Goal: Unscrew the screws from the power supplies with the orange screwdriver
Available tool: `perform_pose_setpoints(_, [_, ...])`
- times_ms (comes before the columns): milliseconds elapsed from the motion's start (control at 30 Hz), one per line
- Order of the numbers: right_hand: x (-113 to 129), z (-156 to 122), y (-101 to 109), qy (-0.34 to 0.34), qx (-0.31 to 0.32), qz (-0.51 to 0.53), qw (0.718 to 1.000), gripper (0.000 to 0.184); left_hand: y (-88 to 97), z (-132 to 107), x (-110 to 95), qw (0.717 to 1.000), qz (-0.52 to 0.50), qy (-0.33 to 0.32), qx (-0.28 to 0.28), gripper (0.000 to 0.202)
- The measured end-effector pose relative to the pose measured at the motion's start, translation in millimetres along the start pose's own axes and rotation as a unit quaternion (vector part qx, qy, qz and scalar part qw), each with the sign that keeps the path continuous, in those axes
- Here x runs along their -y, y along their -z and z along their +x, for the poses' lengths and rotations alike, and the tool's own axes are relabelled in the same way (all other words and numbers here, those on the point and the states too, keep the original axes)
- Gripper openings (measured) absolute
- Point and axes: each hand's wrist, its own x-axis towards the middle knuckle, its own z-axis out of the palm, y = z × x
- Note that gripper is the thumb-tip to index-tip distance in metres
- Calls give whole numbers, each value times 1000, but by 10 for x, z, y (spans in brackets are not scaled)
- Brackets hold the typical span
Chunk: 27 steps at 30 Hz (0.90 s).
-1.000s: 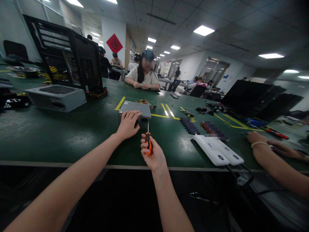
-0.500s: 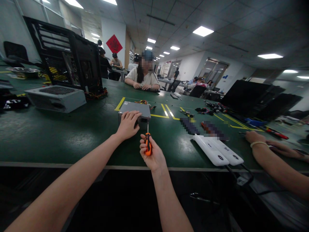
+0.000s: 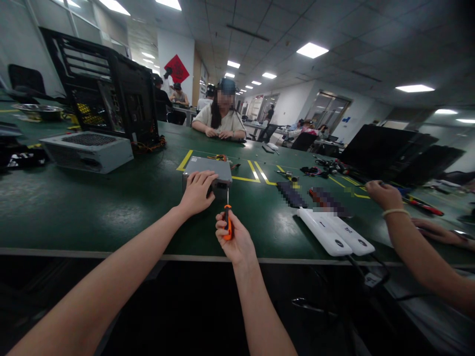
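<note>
A grey computer power supply (image 3: 213, 167) sits on the green table in front of me. My left hand (image 3: 198, 192) grips its near left part, fingers over the top edge and thumb down the near face. Fingers wrapped round the orange and black handle, my right hand (image 3: 235, 235) holds a screwdriver (image 3: 227, 222) pointing away from me. Its shaft reaches the lower right corner of the power supply's near face; whether the tip sits in a screw is too small to tell. Coloured cables (image 3: 218, 157) lie behind the power supply.
At left stand a second power supply (image 3: 89, 151), a black computer case (image 3: 107, 89) and a metal bowl (image 3: 39, 111). Two white devices (image 3: 322, 230) with cords lie to the right, near a co-worker's arm (image 3: 419, 247). Another person (image 3: 220, 116) sits across the table (image 3: 148, 232).
The screwdriver handle has turned a little in my right hand. My left hand stays on the power supply. At right, the co-worker's hand has lifted and moved slightly left.
</note>
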Motion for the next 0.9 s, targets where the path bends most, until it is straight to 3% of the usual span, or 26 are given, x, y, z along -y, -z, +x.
perform_pose_setpoints(133, [8, 10, 11, -23, 21, -17, 999, 30, -2, 0, -1, 1000, -7, 1, -4, 49])
perform_pose_setpoints(467, [-32, 37, 26, 36, -1, -27, 999, 15, 12, 0, -7, 1000, -8, 4, -1, 49])
perform_pose_setpoints(733, [9, 3, 5, -26, 16, -17, 999, 30, 0, -2, 6, 1000, -6, -1, -4, 49])
perform_pose_setpoints(900, [-8, 7, 30, -6, 27, -32, 999, 20, 6, -2, 1, 1000, -9, 3, 1, 50])
